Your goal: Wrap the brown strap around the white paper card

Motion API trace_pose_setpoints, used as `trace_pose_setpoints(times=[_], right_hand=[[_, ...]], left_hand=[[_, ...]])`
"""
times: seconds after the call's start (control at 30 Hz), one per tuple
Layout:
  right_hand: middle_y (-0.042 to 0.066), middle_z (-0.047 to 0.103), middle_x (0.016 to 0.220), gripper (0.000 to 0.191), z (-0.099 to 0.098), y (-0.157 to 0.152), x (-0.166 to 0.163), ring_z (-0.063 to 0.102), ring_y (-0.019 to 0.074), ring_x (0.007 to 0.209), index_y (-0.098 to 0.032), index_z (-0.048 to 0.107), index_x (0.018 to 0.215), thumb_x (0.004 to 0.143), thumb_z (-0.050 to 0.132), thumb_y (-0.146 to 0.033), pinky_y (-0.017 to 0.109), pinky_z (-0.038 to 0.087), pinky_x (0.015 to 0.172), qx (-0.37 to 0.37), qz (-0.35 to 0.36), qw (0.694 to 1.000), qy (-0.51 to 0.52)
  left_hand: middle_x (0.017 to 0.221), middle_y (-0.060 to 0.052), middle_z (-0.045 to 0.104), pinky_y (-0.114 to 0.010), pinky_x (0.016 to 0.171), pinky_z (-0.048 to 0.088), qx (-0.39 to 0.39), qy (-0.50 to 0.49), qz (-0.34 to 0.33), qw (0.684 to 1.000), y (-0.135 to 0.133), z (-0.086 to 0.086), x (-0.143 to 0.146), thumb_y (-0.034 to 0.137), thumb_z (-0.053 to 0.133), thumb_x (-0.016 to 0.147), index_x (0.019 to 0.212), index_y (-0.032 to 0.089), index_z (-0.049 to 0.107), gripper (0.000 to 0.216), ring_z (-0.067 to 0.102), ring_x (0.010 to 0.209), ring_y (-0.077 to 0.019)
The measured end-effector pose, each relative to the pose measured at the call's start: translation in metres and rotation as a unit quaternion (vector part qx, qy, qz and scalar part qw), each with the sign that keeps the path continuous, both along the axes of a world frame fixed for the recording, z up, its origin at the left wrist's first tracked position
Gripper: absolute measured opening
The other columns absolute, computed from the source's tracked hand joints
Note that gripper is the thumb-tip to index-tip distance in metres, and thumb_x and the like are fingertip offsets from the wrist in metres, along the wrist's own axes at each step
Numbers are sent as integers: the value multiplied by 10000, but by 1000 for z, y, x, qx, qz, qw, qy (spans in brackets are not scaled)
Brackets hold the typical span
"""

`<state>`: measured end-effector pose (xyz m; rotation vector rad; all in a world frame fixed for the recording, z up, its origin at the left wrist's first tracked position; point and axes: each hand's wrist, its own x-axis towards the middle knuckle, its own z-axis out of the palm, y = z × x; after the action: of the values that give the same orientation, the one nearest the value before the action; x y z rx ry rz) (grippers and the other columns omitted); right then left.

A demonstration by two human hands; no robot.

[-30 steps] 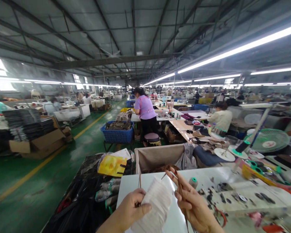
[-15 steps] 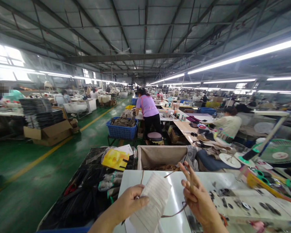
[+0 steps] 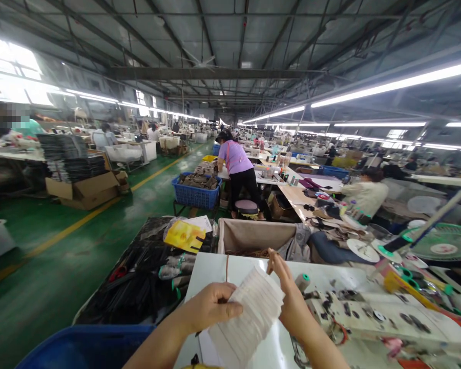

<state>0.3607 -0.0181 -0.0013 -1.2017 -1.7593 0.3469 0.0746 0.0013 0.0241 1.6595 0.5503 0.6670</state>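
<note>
My left hand (image 3: 209, 307) grips a white ribbed fabric piece (image 3: 251, 315) over a glossy white table (image 3: 211, 269), thumb on top. A thin brown cord (image 3: 227, 267) rises from the left hand's grip. My right hand (image 3: 290, 297) is at the fabric's right edge, fingers close together and pointing up; whether it pinches the cord or the fabric is hidden behind the piece. A small thread spool with a teal cap (image 3: 301, 281) stands just right of the right hand.
A beige fabric bin (image 3: 253, 236) sits beyond the table, black material and a yellow packet (image 3: 183, 237) to its left. A blue crate (image 3: 84, 346) is at lower left. Sewing-machine parts and clutter (image 3: 369, 312) lie right. A person in purple (image 3: 238, 169) stands ahead by a blue basket (image 3: 195, 195).
My right hand moved left from open, spread fingers to closed fingers against the fabric's right edge. The looping brown cord at the right is no longer visible. The view tilted down.
</note>
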Motion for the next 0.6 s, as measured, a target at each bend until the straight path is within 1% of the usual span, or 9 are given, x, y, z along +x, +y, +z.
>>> trace_pose_setpoints(times=[0.03, 0.07, 0.1, 0.13, 0.27, 0.33, 0.47, 0.53, 0.6], right_hand=[[133, 286, 1749, 920, 1, -3, -4, 282, 299, 1629, -325, 215, 1728, 910, 585, -125, 524, 479, 1220, 2, 17, 999, -34], [144, 280, 1747, 909, 3, -5, -8, 241, 291, 1643, -319, 184, 1734, 941, 597, -156, 566, 376, 1289, 3, 39, 997, -59], [160, 271, 1745, 904, 6, -7, -12, 222, 289, 1648, -308, 150, 1737, 969, 615, -202, 582, 328, 1311, 2, 61, 995, -75], [179, 268, 1740, 914, 9, -8, -15, 218, 292, 1648, -289, 132, 1737, 979, 642, -250, 580, 323, 1313, 4, 81, 993, -84], [214, 278, 1704, 796, 12, -2, -26, 255, 292, 1631, -222, 243, 1691, 1000, 629, -305, 509, 390, 1290, 1, 123, 990, -68], [213, 275, 1692, 771, 10, 2, -30, 302, 291, 1611, -213, 300, 1665, 987, 652, -325, 469, 432, 1266, -5, 138, 989, -56], [170, 236, 1733, 867, 11, -1, -40, 484, 284, 1495, -250, 316, 1687, 928, 728, -321, 397, 521, 1178, -25, 130, 989, -73], [141, 235, 1754, 898, 13, -5, -42, 542, 291, 1435, -274, 337, 1693, 894, 749, -282, 399, 535, 1155, -11, 124, 987, -105], [123, 267, 1754, 918, 12, -8, -43, 530, 318, 1444, -289, 360, 1688, 866, 767, -246, 429, 530, 1159, 12, 120, 983, -137]], left_hand=[[983, -86, 663, -231, 717, 421, -7, 0, -15, 1000, -1, 2, -1, 594, 733, 924, 1000, 79, 803, 525, 605, 863, -170], [1003, -94, 677, -238, 741, 437, -11, 0, -30, 999, -3, 4, -2, 587, 730, 927, 1020, 84, 806, 518, 620, 888, -185], [1027, -102, 688, -246, 768, 452, -14, 2, -42, 999, -4, 6, -3, 581, 726, 930, 1034, 88, 809, 511, 634, 919, -202], [1056, -109, 696, -254, 793, 464, -17, 7, -51, 999, -5, 8, -4, 580, 723, 930, 1042, 93, 810, 507, 643, 955, -220], [1149, -121, 709, -286, 876, 488, -55, 38, -79, 995, -5, 13, -2, 609, 736, 898, 1065, 107, 799, 533, 637, 1061, -265], [1084, -106, 714, -278, 844, 475, -80, 55, -93, 991, -5, 12, 1, 615, 749, 884, 1048, 101, 783, 541, 629, 997, -241], [823, -45, 635, -236, 667, 377, -142, 92, -54, 984, -2, 5, 7, 643, 781, 837, 954, 77, 720, 581, 527, 734, -142], [806, -37, 606, -237, 648, 364, -162, 95, -31, 982, 0, 1, 10, 663, 789, 814, 947, 78, 695, 608, 501, 710, -134], [842, -41, 606, -245, 681, 386, -152, 84, -19, 985, 2, -2, 12, 664, 785, 817, 974, 86, 689, 607, 511, 745, -141]])
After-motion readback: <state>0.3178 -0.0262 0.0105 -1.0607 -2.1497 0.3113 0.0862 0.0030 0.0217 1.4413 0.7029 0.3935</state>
